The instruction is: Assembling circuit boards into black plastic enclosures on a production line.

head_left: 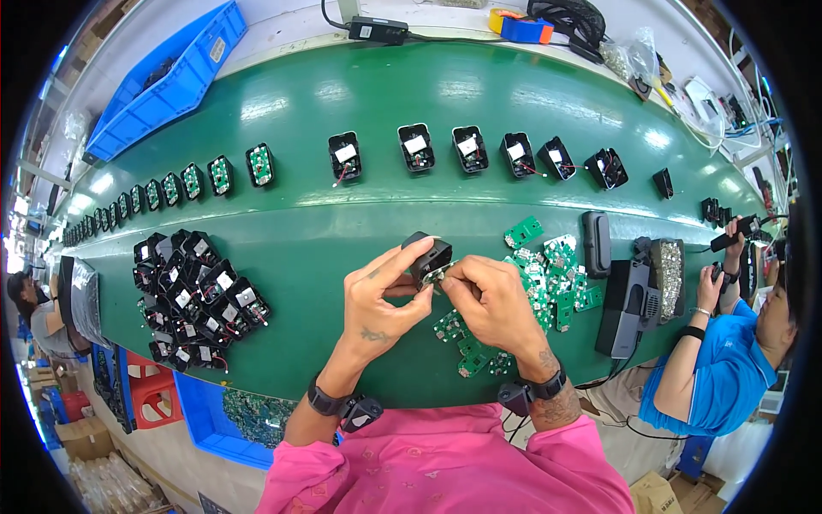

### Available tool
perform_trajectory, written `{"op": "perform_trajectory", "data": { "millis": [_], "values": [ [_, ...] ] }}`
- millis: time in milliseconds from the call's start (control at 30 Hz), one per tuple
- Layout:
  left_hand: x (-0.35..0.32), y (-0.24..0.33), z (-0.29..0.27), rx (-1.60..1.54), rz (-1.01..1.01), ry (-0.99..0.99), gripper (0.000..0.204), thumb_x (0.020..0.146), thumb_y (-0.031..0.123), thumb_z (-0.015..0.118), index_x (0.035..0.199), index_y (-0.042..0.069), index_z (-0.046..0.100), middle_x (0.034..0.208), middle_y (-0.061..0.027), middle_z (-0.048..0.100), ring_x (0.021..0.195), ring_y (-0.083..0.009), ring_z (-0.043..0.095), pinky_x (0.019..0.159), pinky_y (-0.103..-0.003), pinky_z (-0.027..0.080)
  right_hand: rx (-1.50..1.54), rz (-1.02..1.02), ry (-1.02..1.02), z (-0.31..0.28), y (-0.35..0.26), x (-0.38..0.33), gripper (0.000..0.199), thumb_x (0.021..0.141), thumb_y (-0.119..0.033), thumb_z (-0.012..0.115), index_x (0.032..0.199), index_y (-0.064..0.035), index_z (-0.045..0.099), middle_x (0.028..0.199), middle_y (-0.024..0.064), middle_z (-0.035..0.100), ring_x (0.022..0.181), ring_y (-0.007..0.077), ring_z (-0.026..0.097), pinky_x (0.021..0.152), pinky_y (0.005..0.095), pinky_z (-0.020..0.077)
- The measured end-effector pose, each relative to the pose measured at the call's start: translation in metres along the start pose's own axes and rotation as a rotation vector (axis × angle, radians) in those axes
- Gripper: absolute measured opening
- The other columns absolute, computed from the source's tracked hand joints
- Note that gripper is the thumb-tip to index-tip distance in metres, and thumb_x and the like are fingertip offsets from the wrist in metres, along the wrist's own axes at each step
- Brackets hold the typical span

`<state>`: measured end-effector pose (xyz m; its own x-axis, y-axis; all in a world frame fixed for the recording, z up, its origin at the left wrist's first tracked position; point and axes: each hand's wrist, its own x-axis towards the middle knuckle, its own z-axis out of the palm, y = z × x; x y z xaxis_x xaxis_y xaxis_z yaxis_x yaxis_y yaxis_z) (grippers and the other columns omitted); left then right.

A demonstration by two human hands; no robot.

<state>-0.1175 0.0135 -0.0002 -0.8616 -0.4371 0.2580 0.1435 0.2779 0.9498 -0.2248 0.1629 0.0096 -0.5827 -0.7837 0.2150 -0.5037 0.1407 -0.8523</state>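
My left hand [378, 295] holds a small black plastic housing [428, 255] above the green conveyor belt [342, 223]. My right hand [488, 295] pinches a small green circuit board [439, 274] at the housing's open side. A heap of loose green circuit boards [548, 274] lies just right of my hands, with a few more boards [467, 347] under my right wrist. A pile of black housings with white labels and red wires [193, 295] lies to my left.
A row of filled housings [467, 147] and boards [188, 182] runs along the belt's far side. A black box with a tray of screws [642, 295] stands at right. A person in blue [719, 360] works there. Blue bins [167, 81] sit at back left and below the belt [214, 420].
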Motion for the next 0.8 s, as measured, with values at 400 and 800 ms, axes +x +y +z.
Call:
{"op": "perform_trajectory", "data": {
  "millis": [400,800],
  "values": [
    [0.004,0.004,0.002,-0.482,-0.279,0.031,0.061,0.083,-0.01,0.067,0.141,-0.002,0.047,0.129,-0.0176,0.057,0.094,-0.024,0.071,0.078,-0.028,0.061,0.48,0.368,0.09,0.006,0.01,0.001,0.019,0.097,-0.014,0.063,0.09,0.0041,0.063,0.076,0.0065,0.067,0.062,0.0096,0.064,0.055,0.0228,0.0503],
    [-0.001,-0.007,-0.004,-0.746,-0.303,-0.177,0.054,0.1,0.023,0.057,0.148,0.008,0.036,0.129,-0.0166,0.055,0.081,-0.0218,0.07,0.068,-0.031,0.062,0.48,0.316,0.087,0.003,0.0,0.0,0.017,0.097,-0.011,0.063,0.085,0.0005,0.062,0.07,0.0042,0.064,0.054,0.0066,0.057,0.048,0.0213,0.0442]
  ]
}}
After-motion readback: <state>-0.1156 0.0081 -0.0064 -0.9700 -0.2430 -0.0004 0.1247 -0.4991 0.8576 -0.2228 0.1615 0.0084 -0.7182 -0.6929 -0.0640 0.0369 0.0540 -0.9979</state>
